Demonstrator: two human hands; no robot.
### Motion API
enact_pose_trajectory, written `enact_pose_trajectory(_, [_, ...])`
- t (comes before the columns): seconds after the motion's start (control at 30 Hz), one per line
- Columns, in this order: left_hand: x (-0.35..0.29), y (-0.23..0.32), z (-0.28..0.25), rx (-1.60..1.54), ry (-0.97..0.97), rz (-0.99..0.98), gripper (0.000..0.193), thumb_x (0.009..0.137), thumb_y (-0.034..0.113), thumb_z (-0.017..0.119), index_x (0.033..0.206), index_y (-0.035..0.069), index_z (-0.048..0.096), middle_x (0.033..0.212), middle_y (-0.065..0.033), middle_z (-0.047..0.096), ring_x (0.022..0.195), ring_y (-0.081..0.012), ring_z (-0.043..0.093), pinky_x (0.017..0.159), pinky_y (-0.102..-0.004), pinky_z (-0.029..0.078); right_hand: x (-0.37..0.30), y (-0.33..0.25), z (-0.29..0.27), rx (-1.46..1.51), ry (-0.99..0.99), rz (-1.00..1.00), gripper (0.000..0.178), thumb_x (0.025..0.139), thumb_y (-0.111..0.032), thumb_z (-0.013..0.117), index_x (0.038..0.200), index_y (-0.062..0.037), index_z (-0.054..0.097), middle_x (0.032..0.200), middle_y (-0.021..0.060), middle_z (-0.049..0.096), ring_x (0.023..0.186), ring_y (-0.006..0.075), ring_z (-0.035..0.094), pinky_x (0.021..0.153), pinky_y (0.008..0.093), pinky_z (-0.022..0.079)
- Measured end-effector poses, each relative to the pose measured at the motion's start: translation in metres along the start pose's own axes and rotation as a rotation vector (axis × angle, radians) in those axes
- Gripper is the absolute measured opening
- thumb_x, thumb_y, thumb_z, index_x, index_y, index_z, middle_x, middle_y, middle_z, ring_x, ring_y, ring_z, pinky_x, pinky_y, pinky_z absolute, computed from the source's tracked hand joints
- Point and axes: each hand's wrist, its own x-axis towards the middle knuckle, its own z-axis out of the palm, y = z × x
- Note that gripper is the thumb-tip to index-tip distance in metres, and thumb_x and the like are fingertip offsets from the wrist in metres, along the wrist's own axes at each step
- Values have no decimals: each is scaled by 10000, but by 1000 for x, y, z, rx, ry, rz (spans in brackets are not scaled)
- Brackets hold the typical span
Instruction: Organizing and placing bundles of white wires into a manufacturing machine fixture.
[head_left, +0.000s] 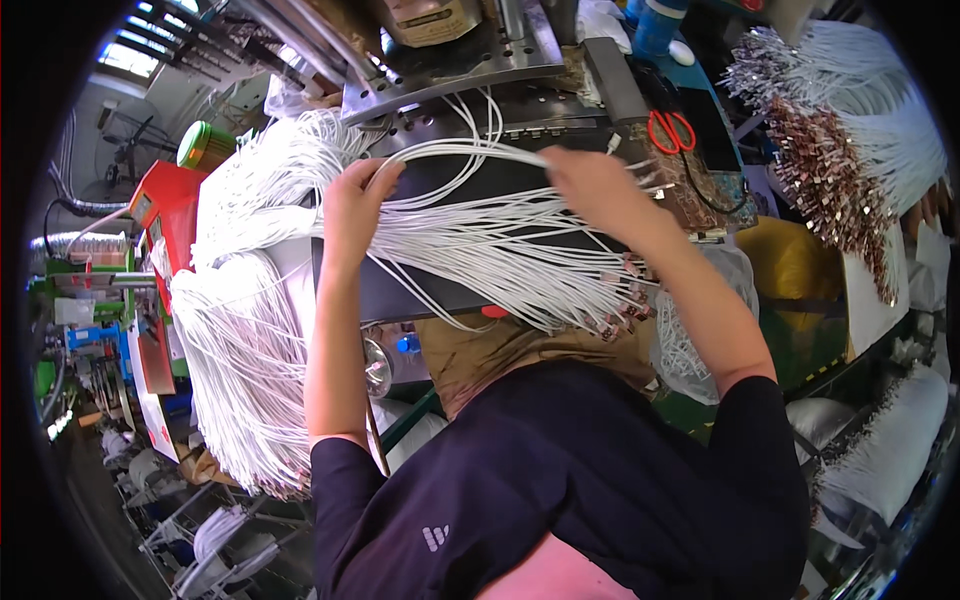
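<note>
A few white cables (pixel 460 147) arch between my two hands over the dark bench. My left hand (pixel 352 208) is closed round their left part, thumb and fingers together. At the right, my right hand (pixel 600 190), slightly smeared by motion, is closed on the other end of the same cables. Beneath them a fan of loose white cables (pixel 470 245) spreads to the right, with copper-coloured connectors (pixel 622 305) at its near end. Large bundles of white cable (pixel 245 350) drape over the bench's left side.
A perforated metal plate (pixel 460 72) stands on the far side. Red-handled scissors (pixel 670 132) lie at the right, beside a brown worn surface. More cable bundles with copper-coloured ends (pixel 835 170) hang at the far right. A clear plastic bag (pixel 705 330) sits below my right forearm.
</note>
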Motion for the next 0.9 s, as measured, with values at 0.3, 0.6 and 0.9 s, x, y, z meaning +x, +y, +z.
enact_pose_trajectory(0.3, [1, 59, 45, -19, -105, 175, 254, 951, 233, 643, 913, -17, 663, 743, -90, 636, 680, -136, 531, 657, -311, 459, -3, -15, 6, -74, 1, -8, 332, 903, -112, 565, 1234, -115, 593, 984, 153, 672, 910, 365, 656, 794, 446, 533])
enact_pose_trajectory(0.6, [7, 41, 64, -109, 274, 280, 238, 952, 247, 629, 883, 20, 659, 771, -194, 625, 685, -330, 612, 621, -392, 463, -18, 11, -34, -436, -7, 215, 269, 893, -104, 576, 1157, -138, 617, 978, 122, 682, 883, 325, 670, 761, 428, 533])
enact_pose_trajectory(0.9, [-5, 96, 17, 83, -150, -38, 331, 987, 333, 593, 915, 23, 685, 656, -113, 591, 614, -217, 597, 566, -384, 445, -13, 8, -32, -328, 73, 1, 329, 840, -141, 644, 1169, -145, 642, 976, 57, 659, 919, 287, 633, 718, 400, 537])
